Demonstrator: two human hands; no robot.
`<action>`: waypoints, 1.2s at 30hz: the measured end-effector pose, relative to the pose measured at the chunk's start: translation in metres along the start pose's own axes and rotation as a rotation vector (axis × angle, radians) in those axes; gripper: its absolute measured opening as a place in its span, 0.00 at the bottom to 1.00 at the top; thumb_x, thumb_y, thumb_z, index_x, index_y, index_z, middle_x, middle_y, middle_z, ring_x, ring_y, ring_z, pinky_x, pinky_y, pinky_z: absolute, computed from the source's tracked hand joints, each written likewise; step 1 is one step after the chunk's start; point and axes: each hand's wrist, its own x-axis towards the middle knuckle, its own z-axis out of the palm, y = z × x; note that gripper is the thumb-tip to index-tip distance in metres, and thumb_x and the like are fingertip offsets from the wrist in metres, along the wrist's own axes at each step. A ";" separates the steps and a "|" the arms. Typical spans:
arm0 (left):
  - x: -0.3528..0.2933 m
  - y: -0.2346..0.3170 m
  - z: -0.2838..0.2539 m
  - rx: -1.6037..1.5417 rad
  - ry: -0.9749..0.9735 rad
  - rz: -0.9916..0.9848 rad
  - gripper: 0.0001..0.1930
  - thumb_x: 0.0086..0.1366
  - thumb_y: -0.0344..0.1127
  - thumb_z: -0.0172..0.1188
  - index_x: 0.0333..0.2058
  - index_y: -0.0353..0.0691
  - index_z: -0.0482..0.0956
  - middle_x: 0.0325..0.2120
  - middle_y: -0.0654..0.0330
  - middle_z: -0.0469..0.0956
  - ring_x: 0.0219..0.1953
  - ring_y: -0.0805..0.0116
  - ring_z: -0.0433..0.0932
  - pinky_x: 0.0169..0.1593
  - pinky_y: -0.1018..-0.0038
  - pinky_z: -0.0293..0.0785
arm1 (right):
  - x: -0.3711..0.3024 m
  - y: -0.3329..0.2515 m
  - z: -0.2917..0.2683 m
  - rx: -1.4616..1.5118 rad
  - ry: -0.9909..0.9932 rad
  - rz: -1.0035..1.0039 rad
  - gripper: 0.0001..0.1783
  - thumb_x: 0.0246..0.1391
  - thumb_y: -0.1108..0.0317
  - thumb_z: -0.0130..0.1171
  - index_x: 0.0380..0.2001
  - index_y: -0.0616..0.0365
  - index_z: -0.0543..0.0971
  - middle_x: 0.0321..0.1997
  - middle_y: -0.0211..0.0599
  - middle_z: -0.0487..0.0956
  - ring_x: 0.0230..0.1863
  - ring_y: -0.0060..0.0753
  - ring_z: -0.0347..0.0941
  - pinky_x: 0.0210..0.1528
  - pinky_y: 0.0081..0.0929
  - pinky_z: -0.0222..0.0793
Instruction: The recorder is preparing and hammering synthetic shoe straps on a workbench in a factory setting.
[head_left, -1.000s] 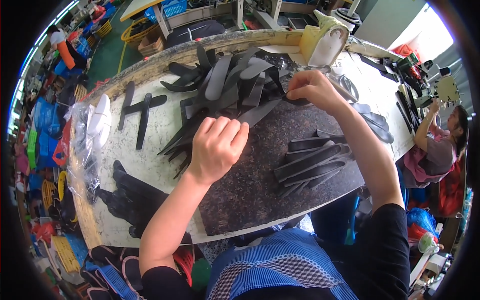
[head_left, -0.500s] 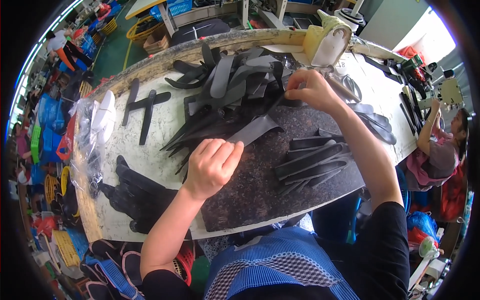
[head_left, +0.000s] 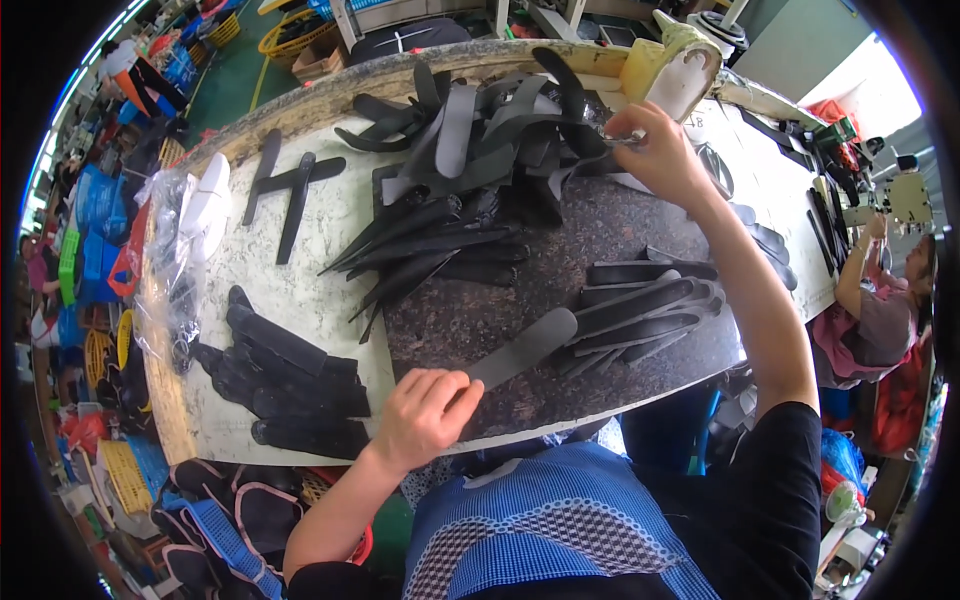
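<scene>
My table [head_left: 285,285]: slab [head_left: 450,320] at near edge, black strips [head_left: 285,370] by near-left corner, clear bag [head_left: 166,290] along left edge, yellow container [head_left: 645,72] at far edge.

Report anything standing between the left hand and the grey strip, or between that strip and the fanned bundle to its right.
Nothing visible does. The left hand holds the grey strip by its near end; the far end lies beside the fanned bundle, contact unclear.

Worktable [head_left: 300,300] was brightly and fairly evenly lit, with soft shadows. Beyond its far right corner a window [head_left: 885,95] glared, blown out to white; strip lights [head_left: 75,85] shone far off to its left. Its edges bowed under fisheye distortion, and black vignetting ringed everything around it.
</scene>
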 end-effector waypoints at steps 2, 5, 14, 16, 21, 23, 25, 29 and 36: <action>-0.011 0.011 0.002 -0.039 -0.023 -0.092 0.13 0.54 0.26 0.73 0.41 0.40 0.89 0.35 0.62 0.81 0.39 0.63 0.82 0.42 0.67 0.78 | -0.004 -0.012 -0.002 0.059 0.113 -0.060 0.17 0.47 0.74 0.60 0.43 0.59 0.83 0.45 0.40 0.81 0.49 0.39 0.79 0.53 0.33 0.74; -0.019 0.020 -0.003 -0.004 -0.031 -0.111 0.14 0.59 0.28 0.68 0.44 0.37 0.88 0.42 0.59 0.83 0.44 0.62 0.83 0.48 0.68 0.80 | -0.014 -0.060 -0.010 0.174 0.184 -0.170 0.16 0.52 0.75 0.58 0.45 0.60 0.83 0.42 0.37 0.83 0.48 0.31 0.80 0.53 0.29 0.74; -0.056 0.033 -0.011 0.005 0.112 -0.220 0.15 0.58 0.29 0.70 0.45 0.40 0.88 0.46 0.60 0.83 0.48 0.62 0.83 0.53 0.66 0.79 | 0.008 -0.187 0.078 0.463 -0.253 -0.440 0.14 0.57 0.73 0.66 0.47 0.61 0.80 0.33 0.41 0.84 0.34 0.38 0.84 0.40 0.34 0.79; -0.066 0.035 -0.009 0.032 0.117 -0.296 0.14 0.59 0.33 0.72 0.45 0.43 0.88 0.44 0.62 0.81 0.47 0.63 0.81 0.53 0.64 0.78 | 0.022 -0.193 0.089 0.529 -0.235 -0.358 0.11 0.58 0.71 0.65 0.43 0.63 0.82 0.31 0.43 0.84 0.34 0.41 0.84 0.39 0.33 0.79; -0.074 0.036 -0.003 -0.002 0.123 -0.355 0.15 0.62 0.37 0.71 0.47 0.43 0.87 0.44 0.63 0.81 0.48 0.62 0.79 0.54 0.63 0.76 | 0.032 -0.203 0.135 0.177 -0.309 -0.386 0.11 0.57 0.62 0.69 0.37 0.58 0.85 0.33 0.45 0.86 0.37 0.47 0.85 0.42 0.41 0.81; -0.075 0.035 -0.004 -0.008 0.135 -0.358 0.15 0.62 0.37 0.71 0.47 0.43 0.87 0.44 0.63 0.80 0.48 0.62 0.79 0.55 0.63 0.76 | 0.026 -0.204 0.145 -0.006 -0.374 -0.417 0.12 0.56 0.60 0.70 0.35 0.58 0.86 0.36 0.43 0.87 0.40 0.49 0.85 0.45 0.43 0.81; -0.077 0.035 -0.003 -0.018 0.151 -0.357 0.15 0.62 0.36 0.71 0.47 0.43 0.88 0.44 0.63 0.80 0.49 0.62 0.79 0.56 0.62 0.76 | 0.027 -0.199 0.147 0.007 -0.443 -0.384 0.12 0.57 0.62 0.69 0.37 0.60 0.86 0.38 0.43 0.87 0.42 0.46 0.85 0.46 0.40 0.80; -0.078 0.035 -0.002 -0.059 0.182 -0.369 0.16 0.59 0.34 0.73 0.47 0.43 0.89 0.45 0.62 0.82 0.48 0.62 0.80 0.54 0.63 0.76 | 0.030 -0.184 0.136 0.260 -0.521 -0.302 0.11 0.60 0.68 0.67 0.42 0.62 0.87 0.41 0.45 0.86 0.42 0.48 0.84 0.48 0.37 0.79; -0.081 0.029 -0.007 0.005 0.207 -0.310 0.16 0.62 0.38 0.72 0.49 0.47 0.88 0.33 0.68 0.72 0.38 0.68 0.74 0.46 0.69 0.73 | -0.010 -0.230 0.048 0.298 -0.180 -0.302 0.06 0.65 0.77 0.62 0.45 0.64 0.80 0.32 0.46 0.81 0.30 0.37 0.80 0.35 0.31 0.74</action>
